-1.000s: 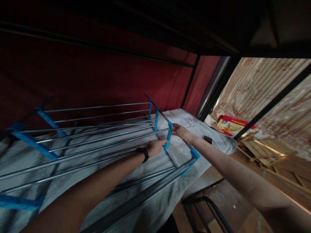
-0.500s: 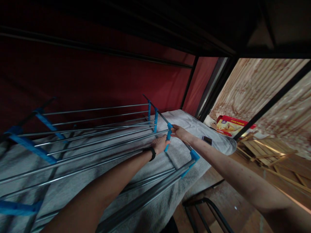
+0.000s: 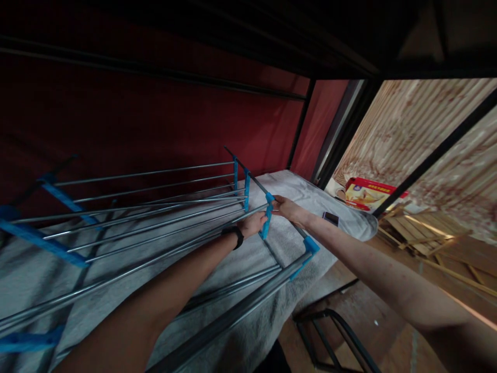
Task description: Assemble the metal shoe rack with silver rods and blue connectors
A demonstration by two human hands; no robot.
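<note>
A folding rack of metal rods and blue plastic brackets lies on a grey blanket (image 3: 272,178). My left hand (image 3: 254,224), with a black band at the wrist, closes around the end of a metal rod (image 3: 186,248) beside a blue plastic bracket (image 3: 267,216). From the other side, my right hand (image 3: 287,208) pinches that same bracket near its top, its fingertips partly hidden behind it. Closer to me, a thicker tube (image 3: 248,305) ends in a blue corner piece (image 3: 310,246). More blue brackets (image 3: 66,199) hold the rods at the far left.
A dark phone-like object (image 3: 330,217) lies on the blanket behind my right forearm. Black bed-frame bars (image 3: 435,155) cross the right side, with dark panels overhead. Beyond are a red and yellow box (image 3: 367,194), folded wooden slats (image 3: 427,230) and a black metal ladder-like frame (image 3: 330,336).
The left ends of the rods and brackets have shifted a little, and my left hand has slid slightly left and down off the bracket's face. My right hand keeps its hold.
</note>
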